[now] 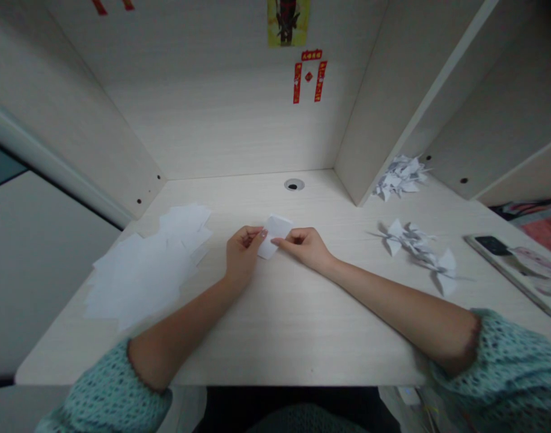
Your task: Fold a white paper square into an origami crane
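Note:
A small folded piece of white paper (279, 226) is held just above the middle of the desk. My left hand (243, 254) pinches its left edge, thumb on top. From the other side my right hand (309, 246) grips the right edge between thumb and fingers. The fingertips under the paper are hidden. Loose white paper sheets (144, 270) lie spread in an overlapping pile to the left of my left hand. Several folded paper cranes (414, 243) rest on the desk to the right, beyond my right forearm.
More folded white paper pieces (401, 175) are heaped by the upright divider (392, 90). A phone (521, 270) lies at the right. The pale desk (275, 343) has a round cable hole (294, 184) near the back panel, which bears red paper decorations (309, 77).

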Demonstrator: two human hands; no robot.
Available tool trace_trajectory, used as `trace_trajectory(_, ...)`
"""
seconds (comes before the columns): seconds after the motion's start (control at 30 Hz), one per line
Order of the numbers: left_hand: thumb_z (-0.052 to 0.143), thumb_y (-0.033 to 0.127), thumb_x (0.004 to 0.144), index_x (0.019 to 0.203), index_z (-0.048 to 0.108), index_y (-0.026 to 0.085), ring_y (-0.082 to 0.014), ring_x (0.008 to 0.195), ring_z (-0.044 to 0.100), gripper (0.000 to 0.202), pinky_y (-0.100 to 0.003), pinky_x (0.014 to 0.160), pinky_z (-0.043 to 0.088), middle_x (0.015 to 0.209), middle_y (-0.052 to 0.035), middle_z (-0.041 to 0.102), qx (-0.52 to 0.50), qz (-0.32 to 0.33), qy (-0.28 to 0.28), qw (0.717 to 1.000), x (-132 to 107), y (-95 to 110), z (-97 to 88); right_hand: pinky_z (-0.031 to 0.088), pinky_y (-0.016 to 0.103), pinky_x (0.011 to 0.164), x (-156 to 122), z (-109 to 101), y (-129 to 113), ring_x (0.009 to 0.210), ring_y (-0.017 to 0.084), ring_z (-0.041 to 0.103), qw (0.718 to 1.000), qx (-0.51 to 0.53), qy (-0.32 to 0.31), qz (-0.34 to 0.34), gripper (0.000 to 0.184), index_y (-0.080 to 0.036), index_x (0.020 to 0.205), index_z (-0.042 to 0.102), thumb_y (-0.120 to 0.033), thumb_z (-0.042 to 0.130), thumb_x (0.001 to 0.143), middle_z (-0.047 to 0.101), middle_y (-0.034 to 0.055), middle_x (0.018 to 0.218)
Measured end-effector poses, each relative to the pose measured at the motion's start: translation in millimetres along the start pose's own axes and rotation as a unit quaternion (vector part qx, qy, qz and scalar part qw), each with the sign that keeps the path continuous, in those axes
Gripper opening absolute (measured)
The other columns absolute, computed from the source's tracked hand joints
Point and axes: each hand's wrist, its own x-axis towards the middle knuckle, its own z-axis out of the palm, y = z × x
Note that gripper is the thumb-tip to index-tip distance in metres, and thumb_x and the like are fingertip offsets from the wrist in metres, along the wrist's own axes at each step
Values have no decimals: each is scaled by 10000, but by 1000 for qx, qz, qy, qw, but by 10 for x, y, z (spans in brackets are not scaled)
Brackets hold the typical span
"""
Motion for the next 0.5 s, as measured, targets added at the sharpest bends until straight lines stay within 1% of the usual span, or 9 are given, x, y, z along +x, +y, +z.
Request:
trace_trajectory(0.2,699,352,700,767,641,161,-97,573,559,211,-215,560,419,686,6,669,10,6,1,1000,17,-16,-18,199,237,442,-5,1,-21,450,63,299,1000,27,-2,12,456,-159,478,515,-539,694,655,396,-45,460)
trace_trajectory(0.33,688,389,704,794,641,160,-108,582,566,250,-223,556,420,701,-5,671,29,4,-2,1000,21,-25,-33,217,239,439,-10,1,-27,442,69,320,999,46,-4,24,426,-158,508,573,-540,705,644,460,-29,461)
trace_trajectory(0.4,683,407,704,804,646,160,-112,584,569,269,-226,552,421,710,-12,676,37,3,0,999,22,-24,-37,229,239,444,-9,1,-20,446,72,326,998,51,-8,19,419,-159,528,587,-544,699,652,477,-27,469)
trace_trajectory(0.5,690,410,694,812,657,157,-118,603,580,281,-229,563,433,732,-23,687,32,0,-2,999,19,-2,-31,233,238,453,-8,-3,1,454,74,321,999,50,-3,2,427,-166,521,558,-546,693,660,459,-35,467)
